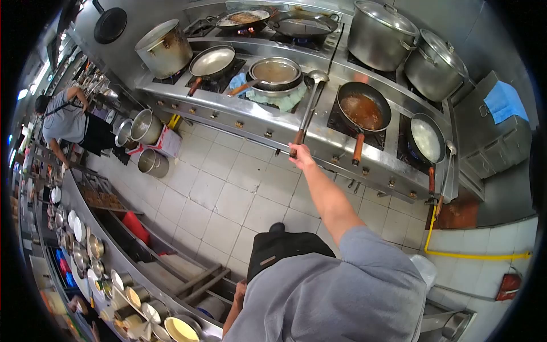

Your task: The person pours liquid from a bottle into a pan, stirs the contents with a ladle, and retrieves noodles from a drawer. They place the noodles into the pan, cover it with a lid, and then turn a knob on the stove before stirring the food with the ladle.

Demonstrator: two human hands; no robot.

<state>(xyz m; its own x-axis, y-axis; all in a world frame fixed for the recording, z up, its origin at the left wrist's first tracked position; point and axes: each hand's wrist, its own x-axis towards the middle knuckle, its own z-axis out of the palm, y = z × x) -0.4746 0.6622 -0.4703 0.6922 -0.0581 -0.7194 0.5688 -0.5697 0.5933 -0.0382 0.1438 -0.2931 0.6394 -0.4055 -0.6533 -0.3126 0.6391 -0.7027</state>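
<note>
The right hand (298, 153) is closed around the brown handle end of a ladle (309, 108). The fingers are wrapped fully round it and the arm is stretched out straight. The ladle lies over the front part of the stove (256, 122). Its long axis runs from the hand toward the stove's back, so the handle points at the person and the bowl points away. The bowl sits at the far end, just beside a pan of brownish liquid (275, 72) that rests on a pale cloth (285, 101). On the ladle's other side, near it, stands a sauce pan (363, 109) holding red-brown liquid.

The left hand (239, 293) shows only in part, low by the counter (171, 285) and mostly hidden by the torso. I cannot tell how open it is or whether it holds anything.

The front row has four pans: the two named, a grey pan (212, 61) at the left and a white-filled pan (426, 138) at the right. Two woks (244, 19) sit in the back row. Three big pots stand on the stove, an open pot (164, 48) at the left and two lidded pots (380, 31) at the right. A second ladle (444, 171) lies at the stove's right end. Three steel floor pots (145, 126) stand on the tiles. Another person (62, 117) in a grey shirt and black apron stands far left.
</note>
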